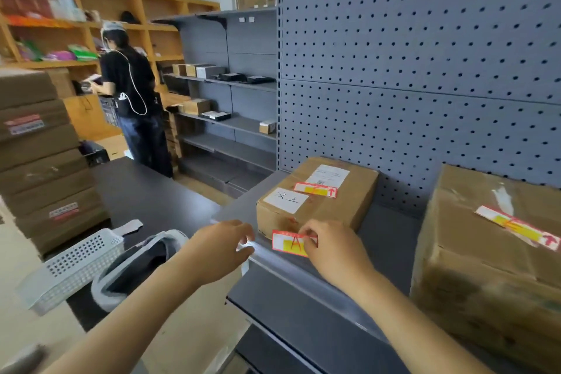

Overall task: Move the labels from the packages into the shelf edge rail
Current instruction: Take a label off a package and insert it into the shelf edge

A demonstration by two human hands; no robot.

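Observation:
A red, white and yellow label [288, 242] marked with a letter A is pinched at its right end by my right hand [331, 247], just above the clear shelf edge rail [303, 272]. My left hand [224, 247] touches the rail's left end with its fingertips. Behind the label a cardboard package [328, 206] sits on the grey shelf [385, 240]; it bears a second red and yellow label [315, 190] and white stickers. At the right, a larger package [485, 267] carries another red and yellow label [516, 228].
A grey pegboard [425, 70] backs the shelf. To the left, a dark table holds a white perforated basket [73, 267], a grey headset-like object [136, 264] and stacked cardboard boxes [42, 161]. A person in black [130, 94] stands at far shelves.

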